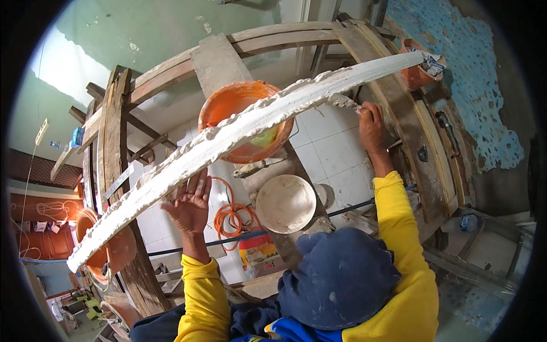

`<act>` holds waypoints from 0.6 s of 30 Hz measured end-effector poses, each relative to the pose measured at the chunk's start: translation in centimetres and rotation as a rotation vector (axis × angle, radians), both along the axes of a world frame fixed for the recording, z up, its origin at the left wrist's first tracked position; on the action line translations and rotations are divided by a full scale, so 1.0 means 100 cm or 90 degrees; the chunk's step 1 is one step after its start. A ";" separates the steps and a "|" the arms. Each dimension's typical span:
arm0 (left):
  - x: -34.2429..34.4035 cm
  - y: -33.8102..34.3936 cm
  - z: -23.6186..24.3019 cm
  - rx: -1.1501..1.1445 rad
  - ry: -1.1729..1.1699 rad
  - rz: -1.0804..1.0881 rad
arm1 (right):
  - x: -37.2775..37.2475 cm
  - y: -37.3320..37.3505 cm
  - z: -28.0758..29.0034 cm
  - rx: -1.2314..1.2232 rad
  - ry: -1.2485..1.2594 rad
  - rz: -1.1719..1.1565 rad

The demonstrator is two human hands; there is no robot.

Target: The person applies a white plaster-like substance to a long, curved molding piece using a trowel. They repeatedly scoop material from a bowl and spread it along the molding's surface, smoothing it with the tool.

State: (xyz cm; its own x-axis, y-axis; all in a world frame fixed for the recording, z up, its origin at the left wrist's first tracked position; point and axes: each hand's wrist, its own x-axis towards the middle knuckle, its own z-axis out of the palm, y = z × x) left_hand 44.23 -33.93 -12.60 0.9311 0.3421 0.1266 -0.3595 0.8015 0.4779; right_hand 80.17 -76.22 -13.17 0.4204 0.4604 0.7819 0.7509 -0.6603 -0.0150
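Observation:
A long white plaster moulding [307, 98] slants from the lower left to the upper right, with lumpy wet plaster along its far edge. My left hand [192, 206] is open below its left half, palm showing and fingers stretched toward its near edge. The fingertips lie at or behind that edge; whether they bear its weight I cannot tell. To the right, my right hand [371, 121] is closed on the handle of a small plaster-coated spatula [344, 102]. The spatula's blade points left, close to the moulding's near edge.
An orange bucket [228, 98] stands partly behind the moulding, with a pale plaster-coated bowl [286, 203] nearer on a plank. Wooden beams [273, 43] frame the work area. A coiled orange hose [231, 214] lies on the tiles. Orange containers [415, 78] sit by both moulding ends.

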 end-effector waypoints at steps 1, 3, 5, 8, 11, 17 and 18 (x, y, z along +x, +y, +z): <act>0.000 0.000 0.000 0.003 0.000 0.000 | 0.010 -0.010 0.003 -0.010 0.002 -0.016; -0.001 -0.001 0.001 -0.002 -0.008 -0.004 | 0.027 -0.029 0.006 -0.031 0.013 -0.044; -0.001 0.000 -0.003 -0.015 -0.010 0.003 | 0.045 -0.053 0.009 -0.024 0.025 -0.089; 0.002 -0.005 -0.007 -0.036 0.001 0.023 | 0.062 -0.088 0.006 0.014 0.063 -0.170; 0.001 -0.012 -0.011 -0.031 0.013 0.051 | 0.044 -0.071 -0.016 0.249 0.227 -0.229; 0.015 -0.033 -0.006 -0.074 -0.039 0.010 | -0.004 0.041 -0.062 0.475 0.308 -0.024; 0.020 -0.034 -0.007 -0.075 -0.045 0.006 | -0.003 0.056 -0.069 0.484 0.305 -0.015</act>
State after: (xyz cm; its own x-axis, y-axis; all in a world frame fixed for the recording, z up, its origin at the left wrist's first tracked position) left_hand 46.23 -37.35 -13.27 0.9182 0.3666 0.1500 -0.3961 0.8475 0.3533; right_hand 79.88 -70.61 -20.10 0.7826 -0.1228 0.6103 0.5382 -0.3592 -0.7624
